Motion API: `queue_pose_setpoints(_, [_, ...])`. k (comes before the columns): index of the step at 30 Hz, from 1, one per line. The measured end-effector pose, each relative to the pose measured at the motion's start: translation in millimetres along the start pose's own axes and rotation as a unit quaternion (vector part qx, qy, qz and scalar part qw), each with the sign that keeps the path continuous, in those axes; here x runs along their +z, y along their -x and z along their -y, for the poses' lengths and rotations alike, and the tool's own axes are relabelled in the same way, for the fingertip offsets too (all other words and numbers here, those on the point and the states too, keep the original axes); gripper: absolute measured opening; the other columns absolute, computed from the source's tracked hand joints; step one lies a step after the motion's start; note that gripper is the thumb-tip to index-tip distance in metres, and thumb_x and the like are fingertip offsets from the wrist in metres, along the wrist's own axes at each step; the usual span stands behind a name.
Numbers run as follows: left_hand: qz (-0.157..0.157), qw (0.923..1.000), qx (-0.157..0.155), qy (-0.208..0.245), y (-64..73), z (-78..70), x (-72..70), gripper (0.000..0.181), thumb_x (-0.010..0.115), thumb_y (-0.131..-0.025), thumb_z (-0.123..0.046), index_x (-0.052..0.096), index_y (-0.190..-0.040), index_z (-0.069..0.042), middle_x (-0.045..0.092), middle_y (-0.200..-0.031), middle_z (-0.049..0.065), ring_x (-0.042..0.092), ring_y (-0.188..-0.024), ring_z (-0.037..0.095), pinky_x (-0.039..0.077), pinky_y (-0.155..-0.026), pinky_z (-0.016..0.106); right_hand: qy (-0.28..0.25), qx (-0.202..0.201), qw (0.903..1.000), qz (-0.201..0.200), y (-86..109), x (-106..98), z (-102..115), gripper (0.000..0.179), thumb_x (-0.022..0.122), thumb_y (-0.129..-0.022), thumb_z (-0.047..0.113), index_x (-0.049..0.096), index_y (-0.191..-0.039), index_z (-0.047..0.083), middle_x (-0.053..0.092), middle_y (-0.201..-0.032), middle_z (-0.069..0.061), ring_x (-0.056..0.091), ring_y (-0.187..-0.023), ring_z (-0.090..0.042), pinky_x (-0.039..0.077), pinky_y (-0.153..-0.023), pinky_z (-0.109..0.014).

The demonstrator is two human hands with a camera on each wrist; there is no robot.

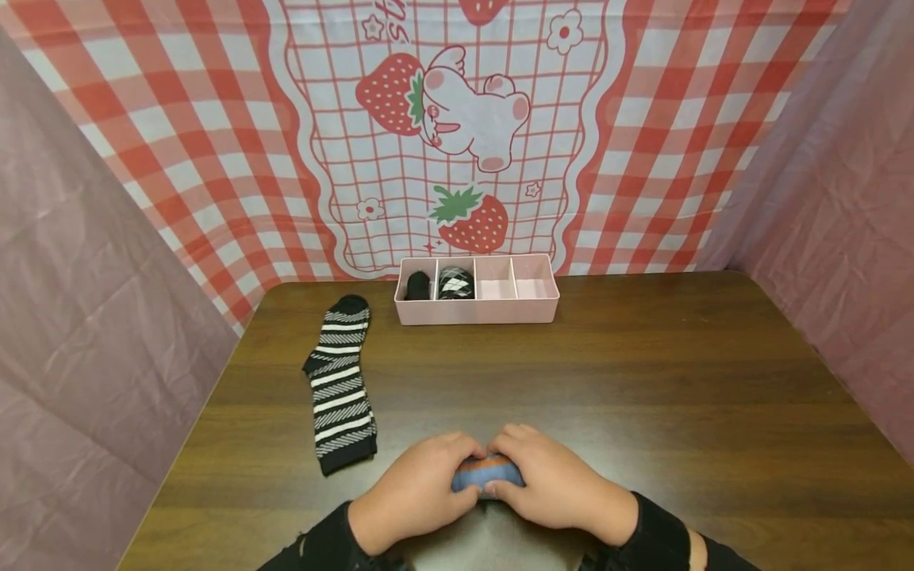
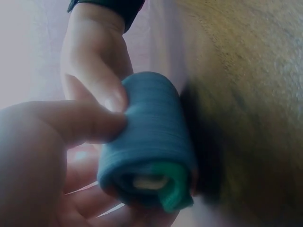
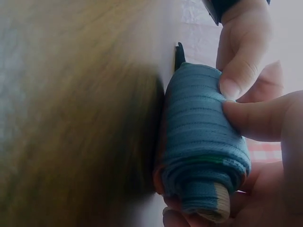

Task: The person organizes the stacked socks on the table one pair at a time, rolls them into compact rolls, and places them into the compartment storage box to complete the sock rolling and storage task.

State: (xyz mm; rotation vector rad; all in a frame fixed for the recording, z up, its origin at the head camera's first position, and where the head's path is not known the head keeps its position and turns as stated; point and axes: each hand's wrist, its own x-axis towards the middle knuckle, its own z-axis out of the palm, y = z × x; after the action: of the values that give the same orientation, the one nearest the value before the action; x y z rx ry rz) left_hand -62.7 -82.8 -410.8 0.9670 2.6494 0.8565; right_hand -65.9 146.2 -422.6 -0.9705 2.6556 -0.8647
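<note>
A blue rolled-up sock (image 1: 489,473) with an orange stripe is between both hands near the front of the table. My left hand (image 1: 427,481) grips its left end, thumb on the near side and fingers on the far side. The right hand (image 1: 548,480) holds the other end the same way, and the two thumbs nearly meet on the ribbed fabric. In the left wrist view the roll (image 2: 149,123) shows a green and cream end. Cream fabric also sticks out of the coiled end of the roll (image 3: 203,123) in the right wrist view.
A black-and-white striped sock (image 1: 344,385) lies flat at the left of the wooden table (image 1: 643,381). At the back stands a pink divided box (image 1: 474,312), with a black rolled sock (image 1: 418,285) and a black-and-white patterned one (image 1: 455,283) in its two left compartments.
</note>
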Motion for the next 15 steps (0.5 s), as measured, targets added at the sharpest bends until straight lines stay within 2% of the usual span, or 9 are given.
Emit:
queue_pose_setpoints(3, [-0.005,1.0,0.005,-0.001,0.3,0.6,1.2,0.025,0.073,-0.095,-0.022,0.068,-0.119,-0.017,0.067,-0.115,-0.008,0.059,-0.096,0.001,0.051,-0.083,0.025,-0.01,0.006,0.9999,0.008,-0.2,-1.2,-0.4,0.023,0.071,-0.098,0.04,0.066,-0.113,0.024,0.054,-0.102,0.016,0.05,-0.089,-0.006,0.048,-0.076,-0.029])
queue_pose_setpoints(8, [-0.015,0.9998,0.007,-0.005,0.1,1.2,1.2,0.023,0.071,-0.094,-0.022,0.069,-0.116,-0.016,0.067,-0.108,-0.011,0.058,-0.089,0.001,0.05,-0.079,0.023,-0.019,0.012,0.9996,0.017,-0.6,-1.3,-1.0,0.022,0.065,-0.101,0.042,0.066,-0.114,0.024,0.054,-0.103,0.016,0.051,-0.089,-0.006,0.047,-0.076,-0.029])
queue_pose_setpoints(12, [-0.011,0.9999,-0.002,0.005,-0.4,1.6,0.0,0.022,0.07,-0.096,-0.024,0.069,-0.117,-0.017,0.067,-0.105,-0.011,0.057,-0.085,0.0,0.049,-0.075,0.022,-0.018,0.019,0.9995,0.018,-0.4,0.2,-0.9,0.027,0.06,-0.103,0.046,0.065,-0.118,0.024,0.055,-0.104,0.016,0.051,-0.091,-0.006,0.047,-0.078,-0.03])
queue_pose_setpoints(15, [-0.003,0.9998,-0.016,0.01,-0.3,1.6,-1.2,0.025,0.07,-0.097,-0.026,0.068,-0.12,-0.017,0.067,-0.104,-0.009,0.057,-0.083,0.001,0.049,-0.072,0.023,-0.019,0.034,0.9991,0.016,-0.2,0.0,0.8,0.037,0.058,-0.103,0.05,0.063,-0.125,0.02,0.059,-0.114,0.012,0.055,-0.101,-0.009,0.05,-0.085,-0.036])
